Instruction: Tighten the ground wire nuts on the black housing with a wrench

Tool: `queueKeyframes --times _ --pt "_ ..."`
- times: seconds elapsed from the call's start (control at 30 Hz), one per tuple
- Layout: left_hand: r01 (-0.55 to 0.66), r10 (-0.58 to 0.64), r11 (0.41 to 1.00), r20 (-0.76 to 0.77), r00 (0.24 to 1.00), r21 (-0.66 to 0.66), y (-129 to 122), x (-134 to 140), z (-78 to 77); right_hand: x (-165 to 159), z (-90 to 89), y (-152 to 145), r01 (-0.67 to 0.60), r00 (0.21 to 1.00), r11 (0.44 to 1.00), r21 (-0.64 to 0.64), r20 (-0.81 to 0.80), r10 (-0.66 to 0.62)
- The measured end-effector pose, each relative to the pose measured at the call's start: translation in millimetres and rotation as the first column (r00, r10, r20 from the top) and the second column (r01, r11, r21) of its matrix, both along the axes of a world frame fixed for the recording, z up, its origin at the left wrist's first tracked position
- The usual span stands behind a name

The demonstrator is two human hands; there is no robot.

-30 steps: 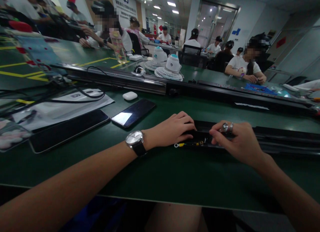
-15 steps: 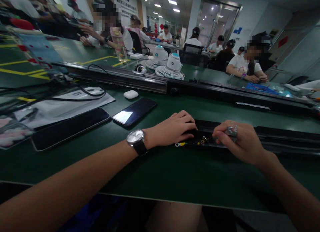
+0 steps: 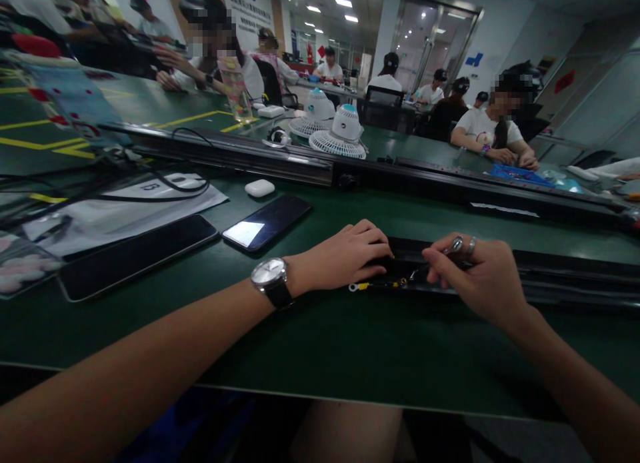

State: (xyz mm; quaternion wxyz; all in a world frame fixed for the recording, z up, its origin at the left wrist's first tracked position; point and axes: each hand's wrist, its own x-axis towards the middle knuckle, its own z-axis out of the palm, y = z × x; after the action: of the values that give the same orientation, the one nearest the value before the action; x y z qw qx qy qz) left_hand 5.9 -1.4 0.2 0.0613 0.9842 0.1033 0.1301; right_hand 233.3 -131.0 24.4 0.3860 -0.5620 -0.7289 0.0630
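A long black rail (image 3: 560, 266) with a channel shape lies across the desk in front of me. My left hand (image 3: 353, 253) grips its left end, fingers over the far side and thumb nearer to me. Pinched in my right hand (image 3: 475, 276) is a slim silvery tool (image 3: 454, 244); its exact kind is hard to make out. The tool's thin end points down-left at the channel. Beside that end lies a short black wire with yellow ring terminals (image 3: 373, 286), one ring sticking out left past the rail. My right fingers hide part of the rail.
Left of my hands lie a dark phone (image 3: 267, 222), a larger black tablet-like device (image 3: 140, 258), paper sheets (image 3: 190, 191) and a white earbud case (image 3: 260, 188). A long black beam (image 3: 430, 176) crosses behind, with white fans (image 3: 340, 133) beyond. Several people sit farther off.
My right hand has turned and shifted slightly, so the tool's thin end now shows by the wire's ring terminal. That terminal sits a little differently. My left hand stays at the rail's end.
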Motion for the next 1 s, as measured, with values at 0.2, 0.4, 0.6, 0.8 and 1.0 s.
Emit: queueKeyframes --times 0.2,0.4,0.6,0.8,1.0 --pt "0.003 -0.002 1.000 0.019 1.000 -0.014 0.3 0.3 -0.3 -3.1 -0.3 1.2 -0.019 0.999 1.000 0.015 0.033 0.019" --pt "0.003 -0.003 1.000 0.022 1.000 0.002 0.3 0.6 -1.3 -5.2 -0.8 1.1 -0.033 0.998 0.999 0.026 0.060 0.032" --pt "-0.003 0.002 1.000 0.023 1.000 0.007 0.8 0.5 -3.1 -6.2 -2.3 0.4 -0.043 0.997 0.999 0.007 0.061 0.043" --pt "-0.005 0.005 1.000 0.011 1.000 0.021 0.7 0.5 -4.0 -7.2 -3.6 1.5 -0.056 0.994 0.998 0.014 0.097 0.054" --pt "0.001 -0.002 1.000 0.020 1.000 0.016 1.1 0.1 -4.0 2.5 -1.9 2.7 -0.231 0.932 0.972 0.039 0.294 0.210"
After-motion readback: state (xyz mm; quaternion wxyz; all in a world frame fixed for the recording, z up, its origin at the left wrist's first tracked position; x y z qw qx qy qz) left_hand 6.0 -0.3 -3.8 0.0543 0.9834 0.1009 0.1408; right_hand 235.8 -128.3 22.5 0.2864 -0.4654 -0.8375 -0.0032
